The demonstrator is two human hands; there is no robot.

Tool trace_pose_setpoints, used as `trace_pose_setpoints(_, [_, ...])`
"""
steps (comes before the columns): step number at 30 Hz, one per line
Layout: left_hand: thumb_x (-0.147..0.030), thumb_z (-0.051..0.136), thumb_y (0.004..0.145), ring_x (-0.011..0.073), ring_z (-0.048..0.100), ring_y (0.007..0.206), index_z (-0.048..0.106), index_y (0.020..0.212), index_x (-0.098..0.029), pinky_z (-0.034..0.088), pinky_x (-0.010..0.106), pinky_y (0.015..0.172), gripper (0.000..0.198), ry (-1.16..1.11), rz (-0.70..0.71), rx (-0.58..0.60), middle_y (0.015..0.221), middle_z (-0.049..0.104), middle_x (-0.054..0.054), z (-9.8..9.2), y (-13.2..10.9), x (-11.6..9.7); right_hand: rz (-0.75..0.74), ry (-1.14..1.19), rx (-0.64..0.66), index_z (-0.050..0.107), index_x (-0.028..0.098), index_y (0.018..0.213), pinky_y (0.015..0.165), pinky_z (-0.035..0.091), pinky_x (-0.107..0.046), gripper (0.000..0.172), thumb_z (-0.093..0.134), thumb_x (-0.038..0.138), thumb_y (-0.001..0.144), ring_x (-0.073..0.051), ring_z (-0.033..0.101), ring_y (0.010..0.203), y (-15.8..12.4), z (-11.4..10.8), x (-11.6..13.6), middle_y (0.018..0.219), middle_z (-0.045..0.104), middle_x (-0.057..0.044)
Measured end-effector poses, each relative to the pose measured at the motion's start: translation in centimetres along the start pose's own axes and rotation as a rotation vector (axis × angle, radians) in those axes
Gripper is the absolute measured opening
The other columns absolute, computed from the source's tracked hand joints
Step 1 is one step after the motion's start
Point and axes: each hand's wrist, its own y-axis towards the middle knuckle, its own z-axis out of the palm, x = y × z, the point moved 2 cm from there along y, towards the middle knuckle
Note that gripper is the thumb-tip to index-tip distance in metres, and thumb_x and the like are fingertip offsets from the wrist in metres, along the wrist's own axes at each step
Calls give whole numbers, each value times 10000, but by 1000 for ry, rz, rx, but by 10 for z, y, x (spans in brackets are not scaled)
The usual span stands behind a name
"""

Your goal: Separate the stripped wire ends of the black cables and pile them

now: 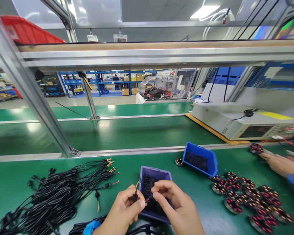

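Observation:
My left hand (126, 209) is closed in a pinch on a black cable (135, 197) whose thin yellow and red wire ends stick out. Beside it, the thumb and fingertips of my right hand (177, 202) grip a small black piece (150, 197) at the red wire end; whether the wire is inside it I cannot tell. Both hands are over the near part of a purple bin (156, 169) holding many small black pieces (148, 183). To the left lies a heap of black cables (54, 195) with bare coloured wire ends. More cable (145, 229) lies below my hands.
At right are several round motor parts with copper windings (246, 195) and a blue bin (212, 163) of black pieces. A co-worker's hand (276, 163) touches another motor part near a grey instrument (245, 120). Aluminium posts (44, 107) and a shelf beam (147, 57) frame the bench.

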Motion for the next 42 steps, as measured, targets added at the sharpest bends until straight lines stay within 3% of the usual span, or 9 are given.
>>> trace_pose_setpoints(9, [-638,727,723,44,397,452,599,696,-168,258,175,387,488,14,6,-12,705,479,-41,-1,0,0,64,14,3,711,216,927,692,618,-257,344,682,552,864,-191,723,679,-1,0,15,751,737,-38])
trace_pose_setpoints(16, [-620,751,717,35,393,464,660,747,-154,297,166,396,476,3,45,24,740,465,-40,-1,3,6,50,22,54,726,216,902,703,623,-261,332,692,544,860,-185,724,664,-5,7,11,776,748,-42])
trace_pose_setpoints(21, [-628,765,696,48,358,484,655,729,-161,290,155,387,480,-25,63,-1,700,427,-54,2,0,0,135,112,35,723,208,919,666,630,-269,397,708,595,829,-196,733,663,-5,6,2,747,753,-49])
trace_pose_setpoints(27, [-625,751,714,53,330,474,635,734,-165,268,158,393,475,-42,66,2,634,390,-72,2,2,4,29,99,71,749,233,944,678,628,-239,307,709,525,858,-192,753,668,0,4,-2,744,777,-34])
trace_pose_setpoints(35, [-624,749,712,45,351,485,645,710,-153,263,166,393,482,-6,61,13,723,432,-41,1,2,4,109,84,82,757,235,947,741,634,-240,264,703,484,875,-203,775,695,-3,5,12,753,796,-31])
trace_pose_setpoints(42, [-610,731,738,49,346,497,641,712,-150,262,176,405,470,38,72,9,745,439,-33,-3,3,11,50,-44,171,758,230,972,740,636,-226,253,646,452,928,-206,786,722,0,2,7,794,806,-30])
